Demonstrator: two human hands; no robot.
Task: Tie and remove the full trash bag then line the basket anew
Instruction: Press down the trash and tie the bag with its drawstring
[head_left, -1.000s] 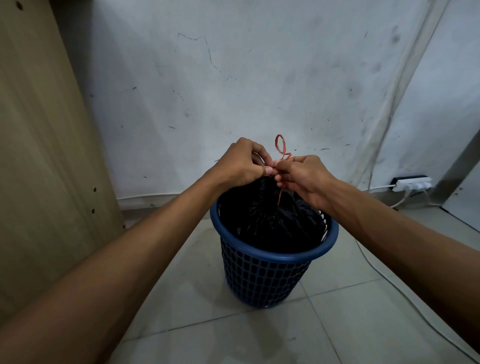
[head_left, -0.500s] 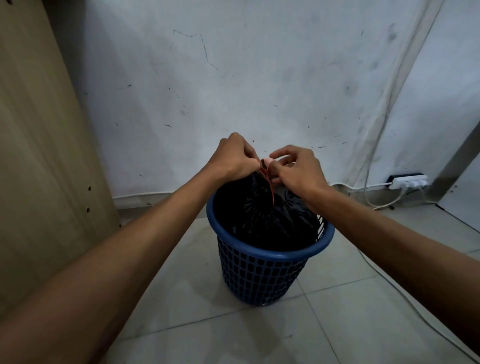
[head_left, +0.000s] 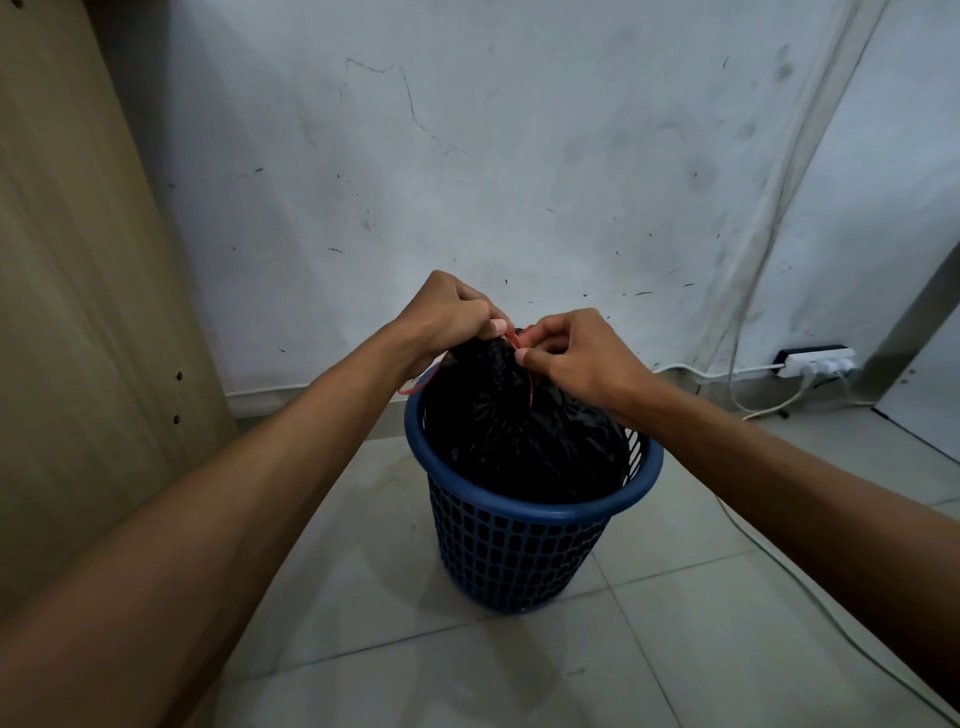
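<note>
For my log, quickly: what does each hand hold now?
Left hand: closed on the black trash bag neck.
Right hand: closed, pinching the red string.

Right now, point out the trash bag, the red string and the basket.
trash bag (head_left: 511, 415), head view, gathered black plastic below the neck.
red string (head_left: 531, 391), head view, strand hanging down the bag.
basket (head_left: 524, 512), head view, front of the blue rim.

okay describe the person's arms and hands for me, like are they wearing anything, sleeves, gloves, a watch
Both arms are bare from the bottom edge of the picture to the fingertips: no sleeves in view. The left hand and right hand wear no gloves, and no watch, bracelet or ring shows on the parts visible. The fingernails look short and unpainted. No markings or tattoos show on either forearm.
</note>
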